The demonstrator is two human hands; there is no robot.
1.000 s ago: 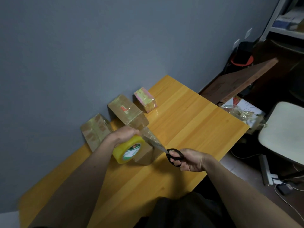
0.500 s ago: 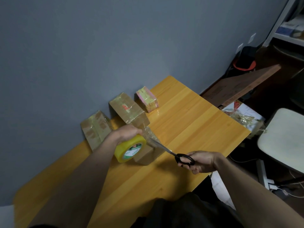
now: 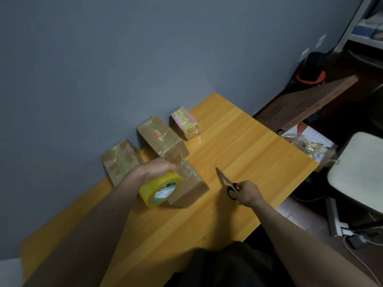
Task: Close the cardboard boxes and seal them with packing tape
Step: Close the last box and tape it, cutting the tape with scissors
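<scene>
Cardboard box (image 3: 191, 188) lies on the worktop (image 3: 248, 154); left hand (image 3: 154, 168) grips tape roll (image 3: 160, 189) at its nine o'clock, right hand (image 3: 247, 193) grips scissors (image 3: 227, 181) at three o'clock.

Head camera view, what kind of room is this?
Probably a home office or small storeroom used for packing: a wooden table against a plain wall, taped boxes, and shelves beside a chair.

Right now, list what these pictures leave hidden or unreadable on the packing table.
- Left hand fingers, head view: curled behind the tape roll.
- Tape roll label print: too small and blurred to read.
- Nearest box: its left end is covered by the roll and hand, so the seal there is unseen.
- Scissors handles: partly inside the right hand.
- Table near edge: hidden by the arms and body.
</scene>
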